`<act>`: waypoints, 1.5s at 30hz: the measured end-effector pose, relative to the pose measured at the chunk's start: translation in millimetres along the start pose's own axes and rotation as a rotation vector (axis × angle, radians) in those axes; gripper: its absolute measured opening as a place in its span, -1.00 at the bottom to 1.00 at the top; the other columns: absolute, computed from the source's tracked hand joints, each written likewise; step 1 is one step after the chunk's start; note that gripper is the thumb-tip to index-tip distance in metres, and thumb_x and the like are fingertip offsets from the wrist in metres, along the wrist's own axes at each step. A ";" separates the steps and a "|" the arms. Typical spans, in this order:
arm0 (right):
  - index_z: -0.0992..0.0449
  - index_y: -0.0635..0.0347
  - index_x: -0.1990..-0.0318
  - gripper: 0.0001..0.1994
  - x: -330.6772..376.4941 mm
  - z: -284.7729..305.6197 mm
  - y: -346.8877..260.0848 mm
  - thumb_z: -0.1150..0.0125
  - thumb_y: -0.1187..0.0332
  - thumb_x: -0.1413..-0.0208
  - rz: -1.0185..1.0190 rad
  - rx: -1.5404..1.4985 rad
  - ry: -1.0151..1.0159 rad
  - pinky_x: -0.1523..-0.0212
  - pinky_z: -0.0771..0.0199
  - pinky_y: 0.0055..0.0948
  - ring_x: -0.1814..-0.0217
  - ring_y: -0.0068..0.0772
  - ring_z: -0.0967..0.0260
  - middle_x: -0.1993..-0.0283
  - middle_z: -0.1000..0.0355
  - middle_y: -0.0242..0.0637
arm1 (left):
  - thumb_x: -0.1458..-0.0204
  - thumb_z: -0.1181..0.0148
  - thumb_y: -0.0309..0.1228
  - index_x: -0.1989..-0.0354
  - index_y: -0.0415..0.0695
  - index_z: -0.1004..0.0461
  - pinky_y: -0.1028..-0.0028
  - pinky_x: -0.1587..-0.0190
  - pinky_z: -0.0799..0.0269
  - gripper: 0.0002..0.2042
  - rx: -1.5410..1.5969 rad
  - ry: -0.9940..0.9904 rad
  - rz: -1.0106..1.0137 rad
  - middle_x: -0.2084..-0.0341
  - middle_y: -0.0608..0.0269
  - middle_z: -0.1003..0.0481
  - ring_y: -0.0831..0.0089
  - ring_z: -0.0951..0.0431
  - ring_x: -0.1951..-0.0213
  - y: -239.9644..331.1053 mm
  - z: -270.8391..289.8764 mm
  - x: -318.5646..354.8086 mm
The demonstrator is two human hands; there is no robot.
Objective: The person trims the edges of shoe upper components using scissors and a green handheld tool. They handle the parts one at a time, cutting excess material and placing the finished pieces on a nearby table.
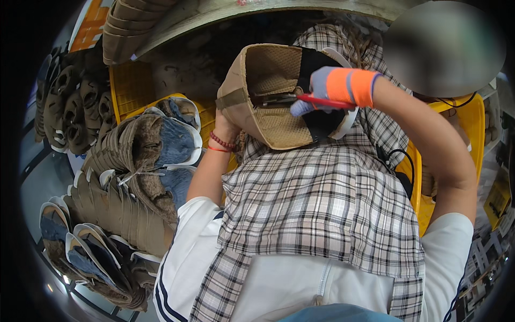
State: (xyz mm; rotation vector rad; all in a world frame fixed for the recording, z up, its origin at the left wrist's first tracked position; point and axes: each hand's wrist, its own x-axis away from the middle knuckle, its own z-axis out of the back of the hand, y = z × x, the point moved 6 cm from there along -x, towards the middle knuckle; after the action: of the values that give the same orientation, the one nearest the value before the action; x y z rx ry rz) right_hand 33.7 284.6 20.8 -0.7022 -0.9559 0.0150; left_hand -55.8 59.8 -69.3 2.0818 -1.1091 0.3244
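A tan shoe upper (230, 80) is held over my lap, its opening showing a honeycomb-textured lining, black inner panels and a white edge. My left hand (226, 124) grips its left side from beneath; the fingers are hidden behind it. My right hand (326, 88), in a grey-purple glove with an orange cuff, is closed around red-handled scissors (330, 102). The scissor blades reach left into the upper's opening, close to the lining. Whether they touch the material I cannot tell.
Bundled brown uppers with blue linings (177, 142) are piled at my left, with more dark uppers (72, 107) beyond. Yellow crates (131, 86) stand at left and right. A table edge (257, 12) curves across the top, beside stacked tan uppers (126, 32). A plaid apron (316, 204) covers my lap.
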 end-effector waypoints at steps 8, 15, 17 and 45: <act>-0.57 0.23 0.39 -0.41 36.1 -47.0 44.8 0.03 -0.21 -0.11 0.213 -0.559 -0.273 0.65 -0.31 -0.58 0.63 -0.56 -0.33 0.61 -0.44 -0.33 | -0.03 -0.13 -0.56 0.27 -0.21 -0.50 0.54 0.34 -0.48 -0.90 -0.509 0.021 0.056 0.45 0.21 -0.51 0.50 -0.50 0.42 23.3 -23.3 18.2; -0.59 0.23 0.29 -0.18 38.8 -51.6 60.1 0.32 -0.43 -0.06 0.067 -0.618 -0.314 0.58 -0.37 -0.55 0.61 -0.56 -0.32 0.63 -0.35 -0.37 | -0.10 -0.02 -0.51 0.14 -0.30 -0.44 0.45 0.09 -0.42 -0.80 -0.139 0.056 0.079 0.26 0.17 -0.48 0.49 -0.47 0.26 16.6 -7.8 10.6; -0.57 0.23 0.31 -0.20 39.5 -56.5 60.8 0.29 -0.41 -0.07 0.143 -0.633 -0.319 0.55 -0.39 -0.54 0.60 -0.52 -0.33 0.66 -0.32 -0.39 | -0.12 -0.03 -0.48 -0.04 -0.21 -0.35 0.43 0.00 -0.37 -0.70 -0.333 0.035 0.100 0.11 0.21 -0.44 0.43 -0.43 0.11 5.3 4.7 5.1; -0.43 0.21 0.21 -0.48 99.6 -90.4 86.6 0.13 -0.15 -0.21 0.612 -1.244 0.274 0.49 -0.36 -0.61 0.52 -0.64 -0.28 0.35 -0.45 -0.33 | -0.04 -0.07 -0.49 0.08 -0.29 -0.49 0.50 -0.02 -0.38 -0.73 -1.161 -1.336 -0.752 0.14 0.10 -0.53 0.42 -0.49 0.07 100.7 -589.3 -157.3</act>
State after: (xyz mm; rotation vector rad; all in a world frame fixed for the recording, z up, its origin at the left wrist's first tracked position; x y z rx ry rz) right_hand 185.7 334.0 12.8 -2.0662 -0.3621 -0.1467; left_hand -161.2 539.9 305.6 1.2383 -0.6584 -1.8224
